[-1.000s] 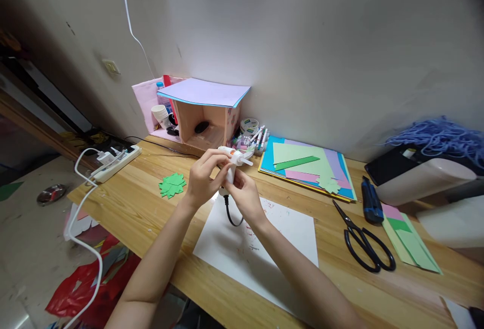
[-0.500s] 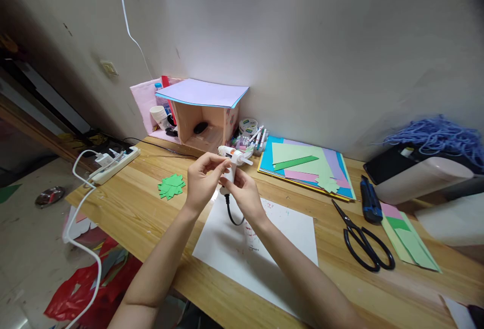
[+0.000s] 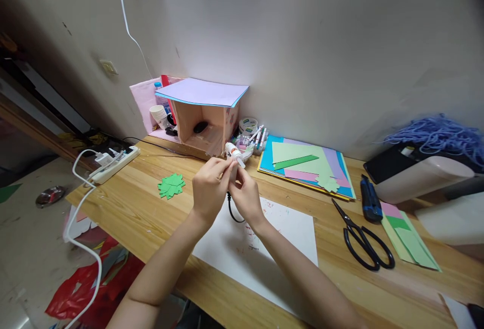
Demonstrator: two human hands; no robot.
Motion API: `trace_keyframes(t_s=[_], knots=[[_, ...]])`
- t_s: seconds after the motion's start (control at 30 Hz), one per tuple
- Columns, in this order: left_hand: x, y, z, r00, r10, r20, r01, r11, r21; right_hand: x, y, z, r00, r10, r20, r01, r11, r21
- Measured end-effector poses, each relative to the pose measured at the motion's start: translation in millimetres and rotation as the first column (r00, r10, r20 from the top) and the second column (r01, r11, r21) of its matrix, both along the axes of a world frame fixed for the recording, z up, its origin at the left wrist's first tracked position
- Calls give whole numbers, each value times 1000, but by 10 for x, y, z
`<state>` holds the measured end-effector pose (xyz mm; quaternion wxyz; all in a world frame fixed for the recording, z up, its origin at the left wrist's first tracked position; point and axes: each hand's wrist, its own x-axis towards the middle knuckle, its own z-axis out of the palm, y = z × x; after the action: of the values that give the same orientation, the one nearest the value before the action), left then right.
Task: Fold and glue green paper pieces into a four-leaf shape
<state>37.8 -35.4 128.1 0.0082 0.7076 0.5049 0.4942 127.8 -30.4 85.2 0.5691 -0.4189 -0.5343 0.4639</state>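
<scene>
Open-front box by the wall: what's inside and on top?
Inside the box: one dark oval, object or hole unclear. On top: a lilac sheet over a blue layer. The overhang hides the upper interior.

Box (image 3: 212, 117): peach inside, reddish pattern on right outer side. Its top sheet (image 3: 204, 92): lilac, blue edge. Left of box: pink panel (image 3: 140, 98), white cups (image 3: 159, 113). In front of box: white glue gun (image 3: 234, 152), orange marking; white paper (image 3: 280, 253), red specks. Right of box: black scissors (image 3: 363, 243), blue yarn (image 3: 440, 137).
</scene>
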Motion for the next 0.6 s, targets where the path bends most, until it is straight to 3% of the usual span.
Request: trace_keyframes(t_s=[0.33,0.47,0.6], knots=[[31,17,-16,997,49,-59,-42,994,102,9,4,-1,997,-70,44,69,997,39],[3,81,10,979,-73,192,72,997,10,34,19,21,1000,-19,13,19,1000,23],[-78,161,28,815,-112,569,192,978,-82,48,58,-7,1000,8,0,-8,999,-48]])
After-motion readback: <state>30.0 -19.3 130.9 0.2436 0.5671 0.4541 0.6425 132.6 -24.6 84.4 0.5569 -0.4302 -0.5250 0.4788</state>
